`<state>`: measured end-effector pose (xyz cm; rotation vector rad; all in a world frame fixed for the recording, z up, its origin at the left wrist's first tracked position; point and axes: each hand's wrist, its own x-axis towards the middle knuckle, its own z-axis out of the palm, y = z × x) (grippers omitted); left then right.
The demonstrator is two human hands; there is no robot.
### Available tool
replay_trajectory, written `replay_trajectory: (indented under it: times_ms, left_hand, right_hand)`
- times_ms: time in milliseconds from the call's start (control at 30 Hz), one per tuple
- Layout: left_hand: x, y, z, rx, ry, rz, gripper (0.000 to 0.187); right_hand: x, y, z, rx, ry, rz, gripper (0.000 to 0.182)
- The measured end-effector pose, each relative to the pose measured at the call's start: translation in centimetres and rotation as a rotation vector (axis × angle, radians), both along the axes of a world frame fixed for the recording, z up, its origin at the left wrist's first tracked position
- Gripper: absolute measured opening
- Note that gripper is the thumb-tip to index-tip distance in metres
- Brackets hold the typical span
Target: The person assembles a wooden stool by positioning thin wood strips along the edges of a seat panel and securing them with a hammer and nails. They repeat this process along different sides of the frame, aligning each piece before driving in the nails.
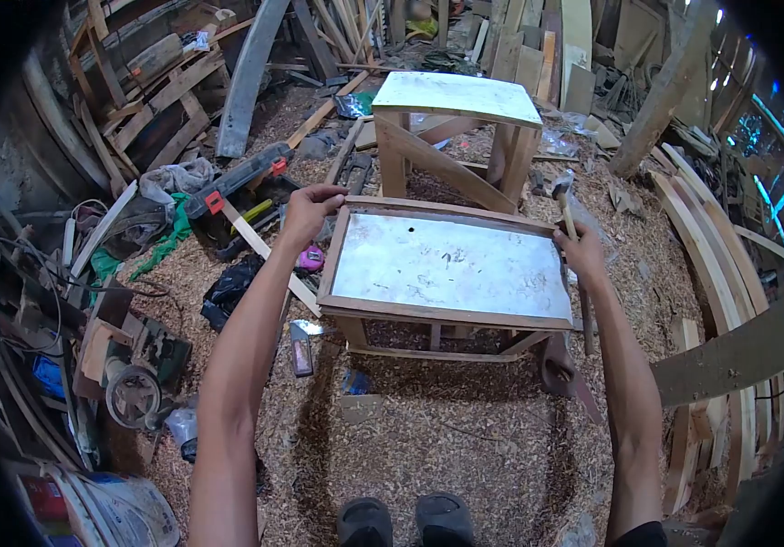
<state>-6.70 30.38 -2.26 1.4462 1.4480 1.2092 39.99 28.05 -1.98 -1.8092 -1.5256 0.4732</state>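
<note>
A small wooden stool or table (446,347) stands before me, its white top panel (451,264) framed by raised brown wooden strips. My left hand (312,215) is at the far left corner of that frame, fingertips closed together; whatever they pinch is too small to make out. At the far right corner, my right hand (581,252) is closed around the handle of a hammer (568,211), held with its head up and away from me. Just beyond stands a second wooden stool or table (451,159) with a whitish top and diagonal braces.
Wood shavings (437,438) cover the floor. Left lie a toolbox (241,191), a pink tape measure (311,258) and a machine with a handwheel (134,396). A handsaw (567,369) leans at the right. Curved boards (716,255) line the right side; a wooden post (665,91) stands behind.
</note>
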Motion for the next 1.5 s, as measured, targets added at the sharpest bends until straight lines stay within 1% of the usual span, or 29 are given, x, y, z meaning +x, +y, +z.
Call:
replay_trajectory:
  times_ms: [167, 200, 233, 300, 367, 433, 500, 533, 567, 633, 667, 700, 800, 833, 900, 1033, 1100, 1133, 1200, 1333, 1400, 1500]
  left_hand:
    - [-0.4, 0.1, -0.4, -0.003, -0.077, 0.015, 0.019]
    - [-0.6, 0.2, -0.5, -0.045, -0.099, 0.011, 0.020]
    - [-0.6, 0.3, -0.7, -0.086, -0.124, 0.004, 0.020]
    - [-0.6, 0.3, -0.6, -0.083, -0.158, -0.013, 0.021]
    - [-0.6, 0.0, 0.0, -0.155, -0.180, -0.026, 0.023]
    - [-0.7, -0.3, 0.6, -0.169, -0.231, -0.033, 0.025]
    - [-0.5, -0.4, 1.1, -0.197, -0.159, -0.042, 0.026]
    - [-0.5, -0.2, 0.8, -0.140, -0.072, -0.062, 0.028]
    - [-0.4, -0.1, 0.7, -0.141, -0.075, -0.068, 0.028]
    - [-0.4, -0.1, 0.9, -0.135, 0.038, -0.037, 0.028]
    - [-0.2, -0.2, 0.7, -0.106, -0.017, -0.018, 0.024]
    - [-0.2, -0.2, 0.6, -0.106, -0.016, -0.014, 0.024]
    - [-0.4, -0.1, 0.5, -0.156, -0.206, -0.011, 0.021]
    - [-0.4, -0.2, 0.5, -0.157, -0.204, -0.006, 0.021]
    - [-0.3, -0.1, 0.7, -0.185, -0.249, 0.004, 0.020]
    - [-0.2, 0.1, 0.7, -0.186, -0.229, 0.008, 0.021]
    - [-0.3, 0.1, 0.9, -0.207, -0.144, -0.035, 0.021]
    - [-0.2, 0.1, 1.0, -0.209, -0.143, -0.033, 0.021]
    - [-0.1, 0.1, 1.5, -0.219, -0.017, -0.026, 0.020]
    - [-0.3, 0.0, 1.4, -0.252, -0.061, -0.034, 0.019]
    - [-0.8, 0.1, 0.8, -0.183, -0.039, -0.089, 0.020]
    - [-0.7, 0.1, 0.7, -0.176, -0.003, -0.104, 0.021]
  right_hand:
    - [-0.1, -0.2, 0.0, -0.009, 0.066, 0.022, 0.028]
    - [0.0, -0.1, -0.4, 0.058, 0.046, 0.073, 0.027]
    - [0.2, 0.1, -0.6, 0.059, 0.046, 0.075, 0.027]
    - [0.7, 0.2, -0.7, 0.085, -0.023, 0.090, 0.026]
    - [0.8, 0.1, -0.8, 0.057, 0.007, 0.081, 0.026]
    - [0.3, -0.2, -0.3, 0.030, 0.038, 0.071, 0.027]
    - [0.1, -0.8, 0.2, 0.044, -0.100, 0.052, 0.028]
    - [0.3, -0.6, 0.3, 0.001, -0.085, 0.042, 0.031]
    - [0.4, -0.6, 0.3, -0.001, -0.088, 0.036, 0.031]
    - [0.2, -0.5, 0.2, 0.013, -0.037, 0.033, 0.032]
    - [0.3, -0.6, 0.3, 0.012, -0.037, 0.035, 0.032]
    - [0.2, -0.6, 0.6, -0.019, -0.038, 0.024, 0.033]
    - [0.1, -0.3, 0.4, -0.046, 0.005, 0.025, 0.033]
    - [0.2, -0.2, 0.2, -0.044, 0.040, 0.023, 0.033]
    - [0.4, -0.2, 0.2, -0.041, 0.032, 0.036, 0.034]
    - [0.5, -0.2, 0.4, -0.046, 0.033, 0.046, 0.034]
    - [0.6, -0.3, 0.4, -0.052, 0.049, 0.057, 0.034]
    - [0.6, -0.4, 0.3, -0.026, 0.056, 0.058, 0.033]
    - [0.9, -0.3, 0.4, 0.003, 0.061, 0.060, 0.032]
    - [0.7, -0.3, 0.6, -0.034, 0.087, 0.051, 0.030]
    - [0.7, -0.2, 0.7, -0.043, 0.095, 0.045, 0.029]
    - [0.8, -0.2, 0.6, -0.047, 0.101, 0.030, 0.027]
